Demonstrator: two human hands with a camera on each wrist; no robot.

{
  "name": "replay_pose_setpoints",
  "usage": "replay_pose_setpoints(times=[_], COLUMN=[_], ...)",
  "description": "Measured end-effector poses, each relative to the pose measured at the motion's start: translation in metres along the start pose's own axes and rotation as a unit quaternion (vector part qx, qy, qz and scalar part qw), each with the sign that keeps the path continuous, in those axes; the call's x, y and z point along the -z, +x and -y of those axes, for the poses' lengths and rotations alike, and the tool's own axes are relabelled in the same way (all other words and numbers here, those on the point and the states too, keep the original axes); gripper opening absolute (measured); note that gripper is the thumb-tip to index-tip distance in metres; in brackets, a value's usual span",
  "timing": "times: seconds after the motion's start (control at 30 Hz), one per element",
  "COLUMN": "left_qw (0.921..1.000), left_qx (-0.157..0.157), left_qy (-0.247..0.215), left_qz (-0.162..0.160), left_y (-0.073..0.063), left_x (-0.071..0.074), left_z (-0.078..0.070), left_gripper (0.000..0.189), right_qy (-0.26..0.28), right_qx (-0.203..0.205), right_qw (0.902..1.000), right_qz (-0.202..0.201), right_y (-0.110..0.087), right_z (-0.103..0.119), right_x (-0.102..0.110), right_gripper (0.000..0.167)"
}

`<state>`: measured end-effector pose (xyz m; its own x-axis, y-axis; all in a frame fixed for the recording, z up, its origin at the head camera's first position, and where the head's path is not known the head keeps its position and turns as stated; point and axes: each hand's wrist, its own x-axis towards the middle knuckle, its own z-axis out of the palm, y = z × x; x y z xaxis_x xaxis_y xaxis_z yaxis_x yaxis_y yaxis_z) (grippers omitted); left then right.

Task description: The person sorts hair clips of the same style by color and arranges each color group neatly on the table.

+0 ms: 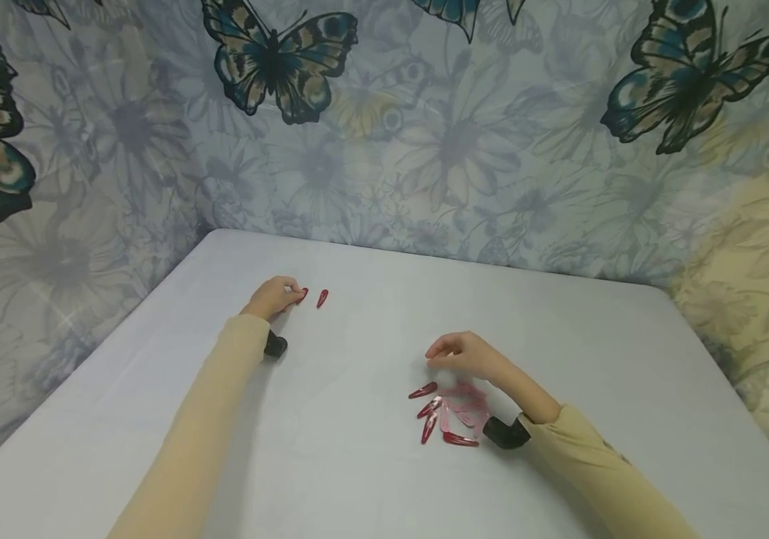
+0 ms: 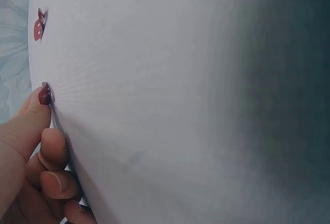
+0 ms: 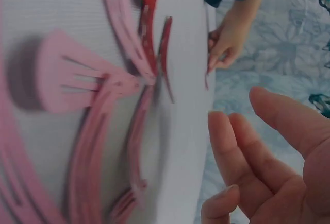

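At the far left of the white table, my left hand (image 1: 275, 297) pinches a red snap hair clip (image 1: 302, 296) by the fingertips, down at the tabletop. The thumb hides part of this clip in the left wrist view. A second red hair clip (image 1: 322, 299) lies just to its right, apart from the fingers. My right hand (image 1: 468, 355) hovers above and behind a loose pile, its fingers loosely bent and holding nothing. The pile mixes pink hair clips (image 3: 93, 147) with several red hair clips (image 1: 429, 428) along its left and front sides.
The white table (image 1: 344, 479) reaches back to a wall (image 1: 438, 187) covered in butterfly and flower print. Black wrist mounts (image 1: 507, 433) sit below both wrists, the right one close beside the pink clips.
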<state>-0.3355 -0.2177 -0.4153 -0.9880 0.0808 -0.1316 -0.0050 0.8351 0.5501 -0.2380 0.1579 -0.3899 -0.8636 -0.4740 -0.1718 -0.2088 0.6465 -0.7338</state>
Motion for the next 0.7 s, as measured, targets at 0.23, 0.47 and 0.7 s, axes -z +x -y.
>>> replay_pose_setpoints(times=[0.23, 0.47, 0.7], left_qw=[0.9999, 0.9996, 0.9997], left_qx=[-0.008, -0.014, -0.004], left_qy=[-0.008, -0.013, -0.013], left_qz=[0.003, 0.022, 0.018], left_y=[0.000, 0.005, 0.006], left_x=[0.003, 0.003, -0.001], left_z=[-0.008, -0.007, 0.000], left_gripper=[0.019, 0.020, 0.020], right_qy=[-0.036, -0.152, -0.194], right_qx=[0.005, 0.038, 0.016], right_qw=[0.9991, 0.9859, 0.9785], right_qz=[-0.020, -0.058, -0.068], right_y=[-0.013, -0.026, -0.023], right_z=[-0.009, 0.000, 0.012], right_x=[-0.012, -0.029, -0.035], right_gripper=[0.016, 0.023, 0.018])
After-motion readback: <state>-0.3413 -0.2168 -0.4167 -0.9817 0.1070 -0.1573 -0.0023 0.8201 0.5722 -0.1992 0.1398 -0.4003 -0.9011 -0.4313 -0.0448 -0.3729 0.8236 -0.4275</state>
